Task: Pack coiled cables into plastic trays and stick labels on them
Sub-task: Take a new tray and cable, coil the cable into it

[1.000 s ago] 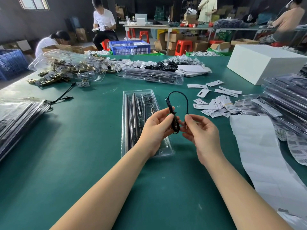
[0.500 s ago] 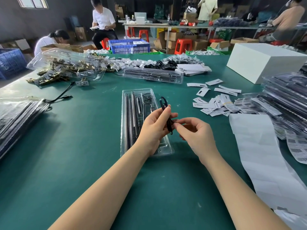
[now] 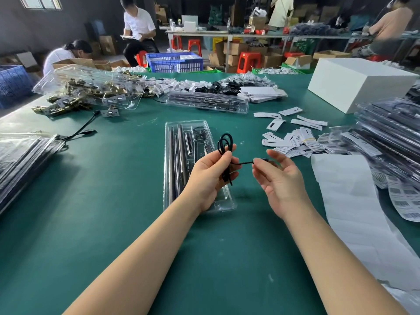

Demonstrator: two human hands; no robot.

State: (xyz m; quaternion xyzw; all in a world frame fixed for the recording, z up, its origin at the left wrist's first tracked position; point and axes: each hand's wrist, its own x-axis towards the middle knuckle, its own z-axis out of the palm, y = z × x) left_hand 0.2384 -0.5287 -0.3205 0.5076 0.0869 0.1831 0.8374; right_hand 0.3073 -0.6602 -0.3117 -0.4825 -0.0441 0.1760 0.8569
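Cable point(image 3: 225, 145) mid-coil, black, thin; held above the near end of the clear plastic tray point(image 3: 169, 169), not yet in it; left hand point(image 3: 210, 176) gripping the gathered loops, fingers curled round the bundle, thumb pressed over the strands; right hand point(image 3: 280, 180) pinching the free end between thumb and forefinger, other fingers loose and spread, palm turned up; short taut run of cable between the two hands, roughly level, left to right; small loops poking up above the left fingertips, one tail hanging down past the palm; bundle's long axis near upright, tilted slightly away; tray lying flat on green table point(image 3: 91, 212), long axis running away from the wearer, already loaded with metal rods and small parts, far compartment seeming to hold a coiled wire; loose labels point(image 3: 293, 139) scattered right of the tray, backing sheet point(image 3: 350, 201) nearer right. Likely risks: loops springing open if left grip eases before the end gets tucked; free end slipping from the light pinch and undoing the last wrap; coil too loose or too long for its pocket, so tray won't seat it flat; hanging tail snagging on tray rim or rods on the way down.
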